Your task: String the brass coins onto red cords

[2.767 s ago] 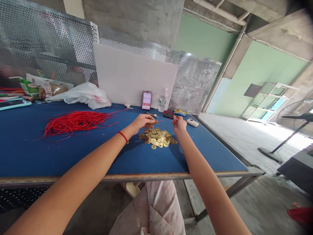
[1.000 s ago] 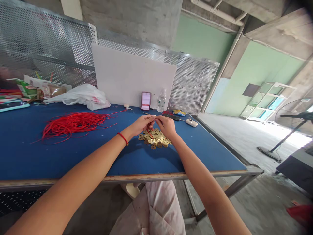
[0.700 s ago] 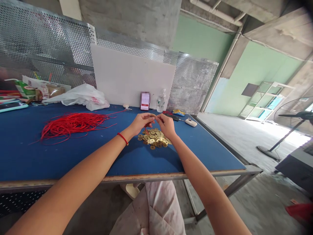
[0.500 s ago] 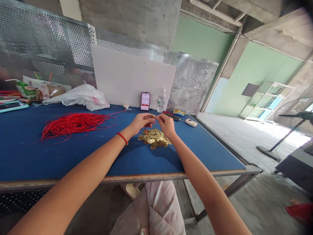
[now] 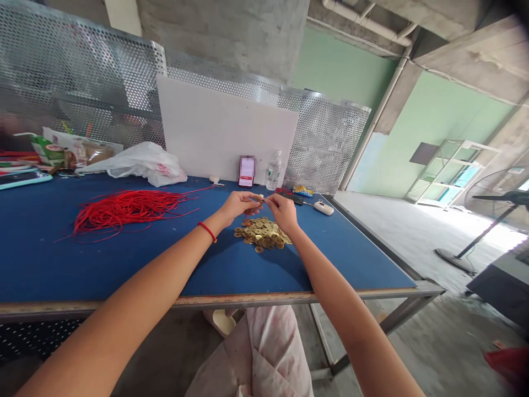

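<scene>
A short red cord [image 5: 259, 199] ran between the pinched fingertips of the left hand [image 5: 237, 205] and right hand [image 5: 283, 214], both nearly closed on it. They held it up just above a heap of holed brass coins [image 5: 262, 234], within easy reach on the blue surface [image 5: 124, 264]. A loose bundle of red cord [image 5: 124, 209] lay further left.

A plastic water bottle [image 5: 273, 171], white board [image 5: 225, 132], white plastic bag [image 5: 140, 168], perforated metal panels [image 5: 326, 146], pedestal fan [image 5: 496, 193]
</scene>
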Available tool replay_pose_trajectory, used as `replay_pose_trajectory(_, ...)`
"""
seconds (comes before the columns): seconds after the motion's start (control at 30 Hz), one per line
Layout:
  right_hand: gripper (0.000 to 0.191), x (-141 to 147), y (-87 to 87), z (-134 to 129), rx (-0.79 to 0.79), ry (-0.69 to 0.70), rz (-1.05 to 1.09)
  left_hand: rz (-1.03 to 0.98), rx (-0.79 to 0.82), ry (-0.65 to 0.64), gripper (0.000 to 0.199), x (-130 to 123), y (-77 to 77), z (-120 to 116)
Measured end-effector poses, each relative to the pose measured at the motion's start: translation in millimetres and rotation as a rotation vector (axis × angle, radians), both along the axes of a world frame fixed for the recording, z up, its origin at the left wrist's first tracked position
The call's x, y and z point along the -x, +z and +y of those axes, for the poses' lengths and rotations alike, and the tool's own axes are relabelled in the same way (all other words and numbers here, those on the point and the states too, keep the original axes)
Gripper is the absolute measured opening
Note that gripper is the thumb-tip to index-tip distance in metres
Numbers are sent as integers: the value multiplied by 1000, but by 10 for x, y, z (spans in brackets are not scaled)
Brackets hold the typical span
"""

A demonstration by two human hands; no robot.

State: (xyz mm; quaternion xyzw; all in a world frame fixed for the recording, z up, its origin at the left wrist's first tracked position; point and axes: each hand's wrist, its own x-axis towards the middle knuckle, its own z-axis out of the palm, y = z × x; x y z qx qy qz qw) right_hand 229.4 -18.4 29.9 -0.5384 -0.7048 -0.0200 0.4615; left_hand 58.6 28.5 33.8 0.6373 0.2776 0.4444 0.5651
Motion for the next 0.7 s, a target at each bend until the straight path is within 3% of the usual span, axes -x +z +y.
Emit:
replay_pose_trajectory(0.43, 22, -19, -27, 35, 43, -26, -80, 40, 17, 48, 43, 18, -26, 27)
replay_pose_trajectory(0.7, 21, -35, -45, 64, 48, -36, -100, 110, 71, 7, 39, 27, -11, 21)
